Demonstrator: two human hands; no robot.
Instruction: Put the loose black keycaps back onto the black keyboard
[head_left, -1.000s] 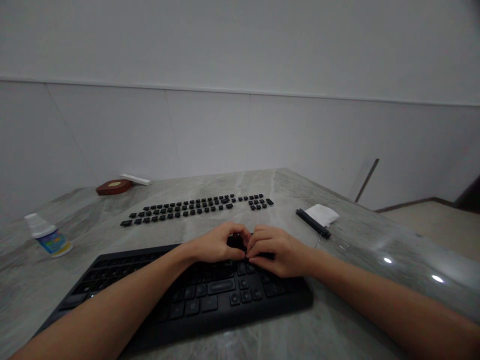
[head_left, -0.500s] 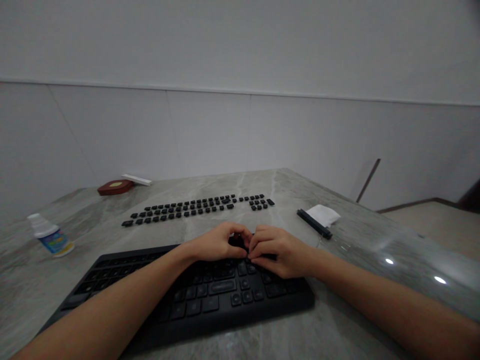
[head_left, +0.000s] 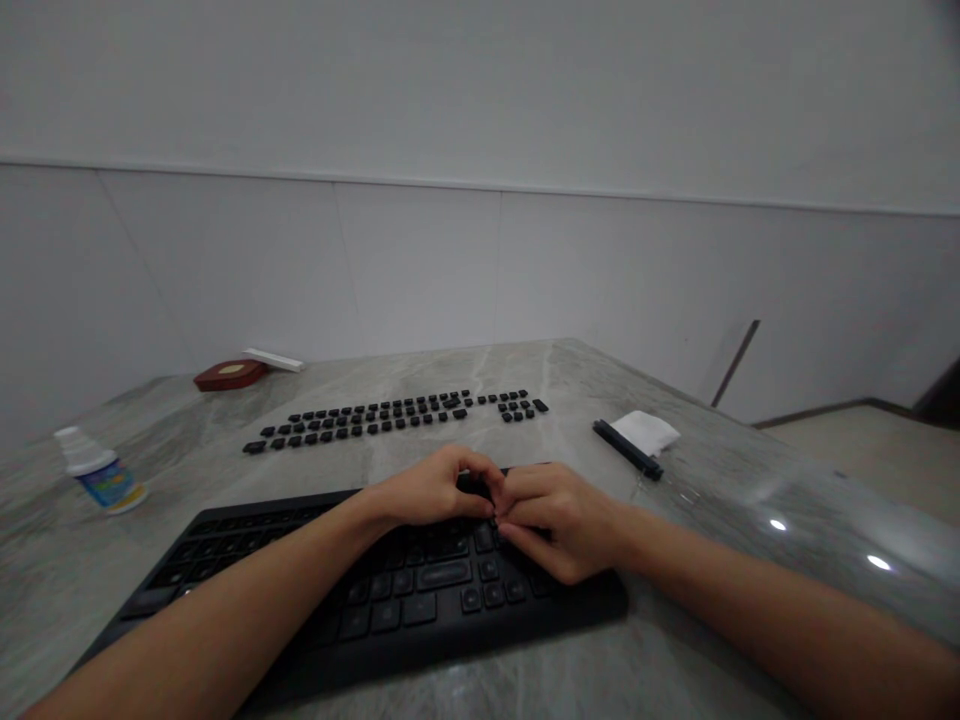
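Observation:
A black keyboard lies at a slant in front of me, with keys missing from part of it. My left hand bends over its far right part, thumb and fingers curled into a pinch. Against its fingertips presses my right hand, also pinched, over the same spot. Whatever is between the fingertips is hidden and too small to make out. Beyond the hands, loose black keycaps lie in several rows on the grey marbled table.
On the left stands a white spray bottle with a blue label. A dark red case and a white strip rest at the back left. To the right lie a black bar and a white tissue.
My right hand has turned slightly, its thumb side lower over the keyboard, and its fingertips have closed in against my left fingers. The left hand has hardly moved.

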